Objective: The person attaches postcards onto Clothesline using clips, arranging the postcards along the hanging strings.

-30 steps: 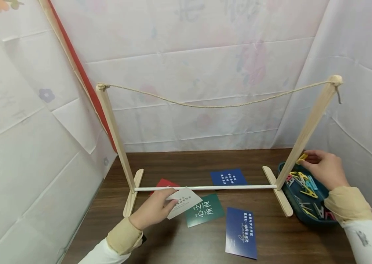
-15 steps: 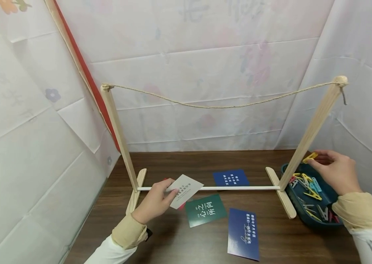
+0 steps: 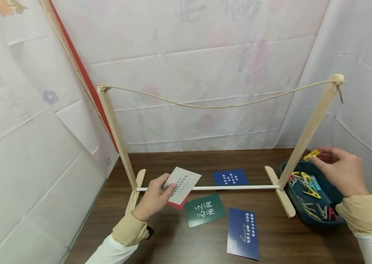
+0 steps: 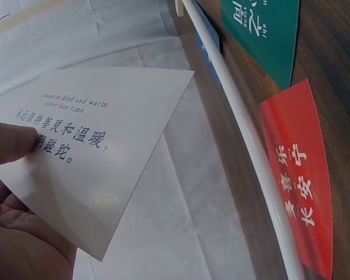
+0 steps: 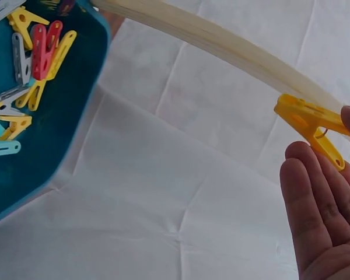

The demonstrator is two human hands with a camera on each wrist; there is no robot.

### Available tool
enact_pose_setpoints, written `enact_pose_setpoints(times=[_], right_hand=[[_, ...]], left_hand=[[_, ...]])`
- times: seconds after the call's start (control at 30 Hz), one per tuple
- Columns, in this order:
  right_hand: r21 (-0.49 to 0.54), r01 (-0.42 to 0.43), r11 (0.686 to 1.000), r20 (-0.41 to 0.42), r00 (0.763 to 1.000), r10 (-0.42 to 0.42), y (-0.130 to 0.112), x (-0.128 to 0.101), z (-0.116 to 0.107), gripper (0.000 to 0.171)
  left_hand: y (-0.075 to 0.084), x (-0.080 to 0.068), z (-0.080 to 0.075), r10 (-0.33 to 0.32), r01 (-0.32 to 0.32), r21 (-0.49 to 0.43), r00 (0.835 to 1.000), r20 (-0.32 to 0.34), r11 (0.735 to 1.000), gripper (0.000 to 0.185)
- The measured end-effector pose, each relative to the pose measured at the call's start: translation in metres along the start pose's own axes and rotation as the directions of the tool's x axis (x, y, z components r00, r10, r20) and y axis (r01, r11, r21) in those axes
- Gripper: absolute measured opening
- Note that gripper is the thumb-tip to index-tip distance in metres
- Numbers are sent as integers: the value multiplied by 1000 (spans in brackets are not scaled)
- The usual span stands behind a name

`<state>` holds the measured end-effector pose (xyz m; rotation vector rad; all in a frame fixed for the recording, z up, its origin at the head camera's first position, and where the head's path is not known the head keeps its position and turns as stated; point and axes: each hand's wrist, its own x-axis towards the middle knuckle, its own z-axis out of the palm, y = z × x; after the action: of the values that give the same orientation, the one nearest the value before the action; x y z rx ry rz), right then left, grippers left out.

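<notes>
My left hand (image 3: 154,196) pinches a white card (image 3: 183,183) with dark printed writing between thumb and fingers, tilted up off the table. In the left wrist view the thumb (image 4: 11,142) presses on the card's printed face. Under it lies a red card (image 4: 300,181), mostly covered in the head view. At the right, my right hand (image 3: 342,170) holds a yellow clothespin (image 5: 309,122) between thumb and fingers, above the far side of a dark teal bin (image 3: 329,200). Inside the bin lie several clothespins (image 5: 41,58) in yellow, red, grey and light blue.
A wooden frame with a left post (image 3: 116,135) and right post (image 3: 311,132) carries a sagging twine (image 3: 205,106). A white rod (image 3: 235,187) joins the feet. On the table are a green card (image 3: 204,210), a blue card (image 3: 243,233) and a farther blue card (image 3: 230,177).
My left hand has lifted the white card and turned it more upright, uncovering part of the red card. My right hand has risen slightly and moved right with the yellow clothespin.
</notes>
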<state>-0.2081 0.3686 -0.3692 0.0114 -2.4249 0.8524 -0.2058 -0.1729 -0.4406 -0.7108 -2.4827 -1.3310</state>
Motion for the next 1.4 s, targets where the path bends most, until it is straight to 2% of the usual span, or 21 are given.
enact_pose_setpoints(times=[0.2,0.57,0.87,1.13,1.27,1.4], right_hand=[[-18,-9,1000,-17,1000,8,-9,-2,-5,37],[50,5,999,-55,998,-2,-25,-8,-13,36],[71,148,986,-122,983,-139,-46,-11,-8,32],[120,265,957,-130,960,-250,-68,-14,-1,33],[121,322,939,-135,942,-306,-78,-14,3,36],[116,377,919,-129,923,-363,-88,-16,9,37]], left_hand=[[0,2,-3,31,-31,2,999,-32,1000,10],[5,4,-12,10,-12,-29,997,-83,1000,9],[5,5,-15,-26,22,-27,988,-150,999,7],[4,6,-18,-55,40,-89,985,-167,995,13],[3,8,-19,-64,47,-101,981,-181,994,13],[1,11,-23,-42,24,-88,978,-205,996,11]])
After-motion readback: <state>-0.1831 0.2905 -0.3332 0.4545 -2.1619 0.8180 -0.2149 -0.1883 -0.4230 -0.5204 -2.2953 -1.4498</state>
